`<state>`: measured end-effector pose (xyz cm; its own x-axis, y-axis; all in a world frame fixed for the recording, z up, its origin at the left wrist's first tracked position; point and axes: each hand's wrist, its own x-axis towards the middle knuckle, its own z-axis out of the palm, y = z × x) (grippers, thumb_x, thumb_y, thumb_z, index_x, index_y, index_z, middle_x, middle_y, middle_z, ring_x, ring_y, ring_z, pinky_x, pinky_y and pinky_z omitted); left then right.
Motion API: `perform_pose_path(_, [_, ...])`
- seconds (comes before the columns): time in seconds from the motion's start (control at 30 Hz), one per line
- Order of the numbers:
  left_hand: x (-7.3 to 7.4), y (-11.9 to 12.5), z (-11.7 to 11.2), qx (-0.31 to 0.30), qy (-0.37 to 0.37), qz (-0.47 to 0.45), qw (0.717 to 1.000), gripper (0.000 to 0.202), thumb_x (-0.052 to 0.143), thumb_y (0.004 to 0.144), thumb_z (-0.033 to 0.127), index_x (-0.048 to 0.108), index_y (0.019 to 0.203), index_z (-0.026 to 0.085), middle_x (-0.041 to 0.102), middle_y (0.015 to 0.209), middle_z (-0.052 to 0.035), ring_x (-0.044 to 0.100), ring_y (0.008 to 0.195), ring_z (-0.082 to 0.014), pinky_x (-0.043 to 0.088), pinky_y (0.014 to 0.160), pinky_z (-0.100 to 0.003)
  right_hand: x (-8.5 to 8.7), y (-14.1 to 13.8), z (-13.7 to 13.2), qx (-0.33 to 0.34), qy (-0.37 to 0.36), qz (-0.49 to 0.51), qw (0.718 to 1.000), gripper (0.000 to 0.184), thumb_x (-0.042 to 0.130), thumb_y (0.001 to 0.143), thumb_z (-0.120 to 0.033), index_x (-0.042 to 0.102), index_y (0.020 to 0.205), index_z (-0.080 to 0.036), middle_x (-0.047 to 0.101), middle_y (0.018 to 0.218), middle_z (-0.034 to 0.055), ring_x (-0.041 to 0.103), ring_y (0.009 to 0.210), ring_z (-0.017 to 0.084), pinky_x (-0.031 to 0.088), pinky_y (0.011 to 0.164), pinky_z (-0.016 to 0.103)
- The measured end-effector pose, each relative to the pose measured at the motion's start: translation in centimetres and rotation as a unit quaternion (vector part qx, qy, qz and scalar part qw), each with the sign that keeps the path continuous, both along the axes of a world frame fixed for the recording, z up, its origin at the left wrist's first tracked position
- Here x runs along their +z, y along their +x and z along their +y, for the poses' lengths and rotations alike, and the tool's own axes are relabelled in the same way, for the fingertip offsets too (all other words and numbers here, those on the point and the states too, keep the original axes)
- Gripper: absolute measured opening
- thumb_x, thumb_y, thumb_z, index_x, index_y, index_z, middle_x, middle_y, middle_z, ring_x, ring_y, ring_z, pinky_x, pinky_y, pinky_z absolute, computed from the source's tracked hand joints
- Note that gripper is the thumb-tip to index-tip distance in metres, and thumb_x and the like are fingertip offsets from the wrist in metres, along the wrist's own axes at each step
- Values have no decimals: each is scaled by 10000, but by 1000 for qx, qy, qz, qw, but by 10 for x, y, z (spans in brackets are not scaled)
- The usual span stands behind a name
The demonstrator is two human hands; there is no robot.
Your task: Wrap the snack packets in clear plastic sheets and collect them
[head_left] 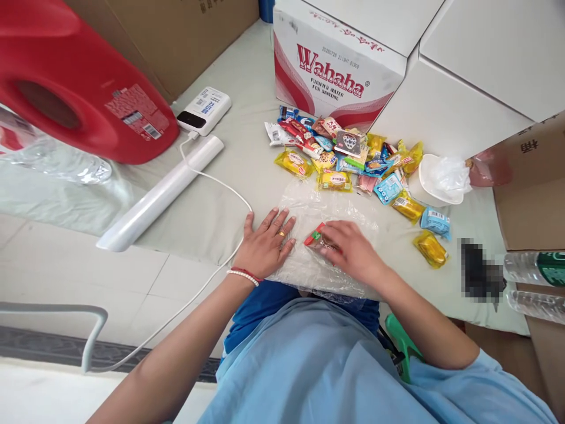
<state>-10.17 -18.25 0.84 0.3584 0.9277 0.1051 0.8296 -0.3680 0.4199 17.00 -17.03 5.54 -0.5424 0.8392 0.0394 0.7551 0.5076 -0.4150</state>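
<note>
A sheet of clear plastic film or a flat clear bag (291,268) lies at the table's front edge; which of the two I cannot tell. My left hand (266,244) rests flat on its left side, fingers spread, holding nothing. On the plastic lies a small snack packet (314,235) with a red edge, a green mark and dark contents. My right hand (348,247) covers much of this packet, its fingers slightly blurred and curled over it. Beyond both hands is a heap of wrapped snacks (348,144), with several yellow and blue packets trailing to the right.
A Wahaha carton (335,65) stands behind the snacks. A white tub (435,179) with a crumpled plastic bag sits right. On the left are a red jug (132,112), a power bank (205,111) with its white cable, and a plastic roll (163,191). Water bottles (536,268) lie far right.
</note>
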Motion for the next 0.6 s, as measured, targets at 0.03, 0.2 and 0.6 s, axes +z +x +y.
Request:
perform_pose_path(0.03, [0, 0, 0, 1, 1, 1, 1000, 540, 440, 1063, 420, 471, 1591, 313, 419, 1682, -106, 373, 1573, -364, 18, 1273, -740, -5, -5, -11, 15, -4, -29, 999, 496, 621, 1017, -378, 598, 1484, -215, 544, 1558, 172, 512, 1415, 349, 477, 1136, 556])
perform_pose_path(0.2, [1, 0, 0, -1, -4, 7, 1000, 537, 431, 1067, 425, 466, 1592, 317, 401, 1693, -97, 356, 1583, -351, -4, 1279, -722, -28, -1, -29, 56, 17, -88, 994, 533, 526, 1060, -278, 482, 1586, -206, 303, 1722, 191, 322, 1581, 355, 272, 1268, 655])
perform_pose_path(0.6, [-2, -1, 0, -3, 4, 44, 999, 554, 367, 1087, 454, 440, 1610, 286, 389, 1700, -92, 347, 1588, -336, -8, 1287, -704, 22, 30, 19, -161, -179, 222, 945, 419, 510, 1051, -516, 678, 1275, -205, 762, 1147, 68, 708, 1031, 224, 561, 945, 380])
